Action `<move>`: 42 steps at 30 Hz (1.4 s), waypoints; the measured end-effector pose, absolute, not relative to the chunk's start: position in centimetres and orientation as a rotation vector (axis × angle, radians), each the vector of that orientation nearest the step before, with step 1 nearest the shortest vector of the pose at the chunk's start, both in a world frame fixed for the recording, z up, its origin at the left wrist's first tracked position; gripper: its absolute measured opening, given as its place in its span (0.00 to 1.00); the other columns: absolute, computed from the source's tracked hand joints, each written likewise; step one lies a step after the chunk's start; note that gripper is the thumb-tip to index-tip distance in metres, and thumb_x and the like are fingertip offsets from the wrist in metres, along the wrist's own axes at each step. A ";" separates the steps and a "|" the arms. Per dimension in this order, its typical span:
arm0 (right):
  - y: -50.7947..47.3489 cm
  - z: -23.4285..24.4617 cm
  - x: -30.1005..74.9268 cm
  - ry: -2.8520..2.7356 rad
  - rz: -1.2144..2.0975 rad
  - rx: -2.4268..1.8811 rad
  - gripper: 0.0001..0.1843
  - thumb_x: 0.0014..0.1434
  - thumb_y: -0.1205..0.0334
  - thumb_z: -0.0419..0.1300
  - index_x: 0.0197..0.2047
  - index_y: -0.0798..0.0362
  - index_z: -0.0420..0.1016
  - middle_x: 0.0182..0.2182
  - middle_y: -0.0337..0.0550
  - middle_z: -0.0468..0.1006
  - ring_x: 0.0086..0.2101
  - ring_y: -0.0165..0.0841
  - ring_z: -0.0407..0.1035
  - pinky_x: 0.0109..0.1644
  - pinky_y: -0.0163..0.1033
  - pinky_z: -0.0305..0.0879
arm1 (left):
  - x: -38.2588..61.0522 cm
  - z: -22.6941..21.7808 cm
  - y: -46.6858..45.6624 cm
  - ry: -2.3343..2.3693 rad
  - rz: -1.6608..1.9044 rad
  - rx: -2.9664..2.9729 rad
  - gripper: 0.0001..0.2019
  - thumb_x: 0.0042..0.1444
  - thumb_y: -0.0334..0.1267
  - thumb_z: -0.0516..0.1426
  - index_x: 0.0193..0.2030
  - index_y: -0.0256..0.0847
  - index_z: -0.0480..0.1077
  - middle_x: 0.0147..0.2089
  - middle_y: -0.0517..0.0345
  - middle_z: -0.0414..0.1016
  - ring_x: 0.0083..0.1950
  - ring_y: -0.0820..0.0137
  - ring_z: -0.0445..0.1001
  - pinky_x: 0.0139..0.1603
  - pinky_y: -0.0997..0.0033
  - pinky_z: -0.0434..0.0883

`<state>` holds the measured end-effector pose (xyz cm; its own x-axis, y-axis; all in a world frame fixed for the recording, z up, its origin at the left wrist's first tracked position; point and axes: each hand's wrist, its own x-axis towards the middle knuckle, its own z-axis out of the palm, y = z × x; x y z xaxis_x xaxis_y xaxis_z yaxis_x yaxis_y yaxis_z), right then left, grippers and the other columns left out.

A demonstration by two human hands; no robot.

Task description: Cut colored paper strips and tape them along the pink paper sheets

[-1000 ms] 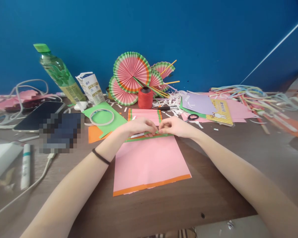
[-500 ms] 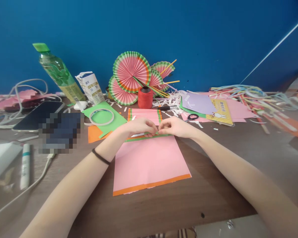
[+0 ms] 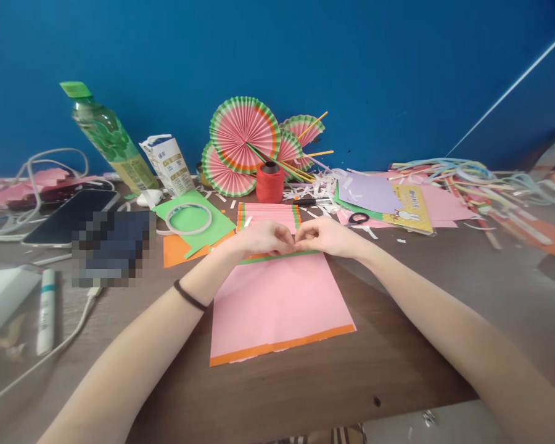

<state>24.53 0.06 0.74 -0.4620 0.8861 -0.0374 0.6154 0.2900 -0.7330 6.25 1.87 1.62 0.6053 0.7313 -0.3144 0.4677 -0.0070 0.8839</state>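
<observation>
A pink paper sheet [image 3: 277, 302] lies flat before me, with an orange strip along its near edge and green and orange strips [image 3: 259, 259] along its far edge. My left hand [image 3: 271, 239] is pinched at that far edge, its fingertips pointing right. Facing it, my right hand [image 3: 322, 237] is closed in a pinch too, fingertips almost meeting the left ones over the green strip. Whatever is between the fingers is hidden. Just beyond my hands lies a pleated pink paper [image 3: 271, 213] with green and orange borders.
Behind stand a red thread spool [image 3: 270, 185] and round pleated paper fans [image 3: 245, 132]. Left are a tape roll [image 3: 189, 229] on green paper [image 3: 213, 216], a milk carton [image 3: 169, 166] and a tilted green bottle [image 3: 111, 139]. Scissors [image 3: 358, 218] and purple paper [image 3: 370, 192] lie right.
My left hand has shifted slightly right, and its fingertips are closer to the right ones. A white strip seen under the left hand is now covered. The right hand has barely moved.
</observation>
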 end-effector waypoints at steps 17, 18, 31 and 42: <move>0.2 1.7 24.7 -1.472 0.871 -1.109 0.12 0.50 0.53 0.58 0.29 0.55 0.68 0.16 0.32 0.58 0.18 0.23 0.50 0.21 0.32 0.45 | 6.3 1.0 2.9 1.183 0.517 1.430 0.08 0.37 0.36 0.62 0.23 0.38 0.67 0.23 0.61 0.71 0.27 0.76 0.69 0.27 0.79 0.65; 0.2 1.6 24.7 -1.467 0.878 -1.130 0.13 0.50 0.53 0.59 0.30 0.55 0.68 0.15 0.31 0.57 0.18 0.23 0.50 0.21 0.32 0.44 | 6.2 1.0 3.0 1.181 0.540 1.402 0.09 0.36 0.37 0.62 0.23 0.38 0.67 0.23 0.62 0.71 0.27 0.77 0.69 0.27 0.79 0.65; -0.1 0.0 23.3 -1.661 1.027 -1.245 0.17 0.46 0.50 0.61 0.28 0.57 0.67 0.18 0.36 0.68 0.18 0.22 0.54 0.23 0.32 0.46 | 6.4 1.6 2.4 1.024 0.543 1.267 0.09 0.38 0.37 0.63 0.26 0.37 0.70 0.33 0.56 0.77 0.30 0.77 0.71 0.32 0.77 0.66; 0.1 -0.3 23.6 -1.657 1.034 -1.237 0.15 0.46 0.52 0.61 0.27 0.55 0.66 0.14 0.30 0.61 0.17 0.23 0.53 0.22 0.32 0.47 | 6.1 1.8 2.3 0.937 0.512 1.211 0.07 0.45 0.37 0.60 0.30 0.35 0.73 0.34 0.51 0.78 0.33 0.74 0.74 0.35 0.76 0.67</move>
<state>23.55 0.06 -0.27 -0.1956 0.9723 0.1283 0.3126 0.1858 -0.9315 6.12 2.32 1.81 0.5433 0.7712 -0.3318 0.1376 0.3081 0.9414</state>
